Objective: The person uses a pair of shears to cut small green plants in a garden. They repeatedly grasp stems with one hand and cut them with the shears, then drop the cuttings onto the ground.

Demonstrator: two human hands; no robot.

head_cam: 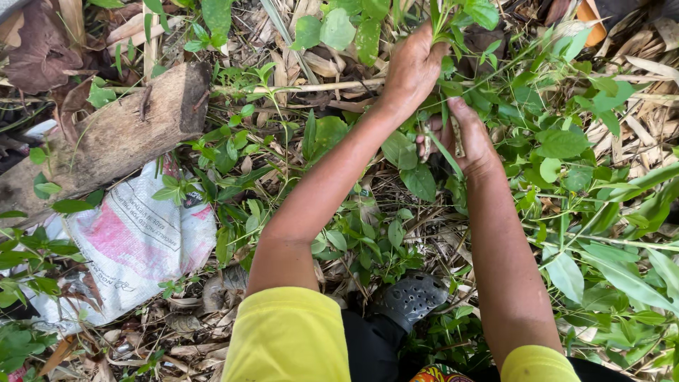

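Head view: left hand [412, 71] fisted tight around green stems [440, 18] at twelve o'clock; right hand [463, 138] clasped a small blade [457, 136] just below, at five o'clock.

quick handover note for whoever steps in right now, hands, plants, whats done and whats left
Left hand: shut on a bunch of green weed stems, gripped near the top.
Right hand: lower among the leaves, fingers around a thin tool handle; its working end is hidden.
Done: no cut or pulled pile in view.
Left: green weeds cover the ground to the right. A white woven sack and a log lie to the left.
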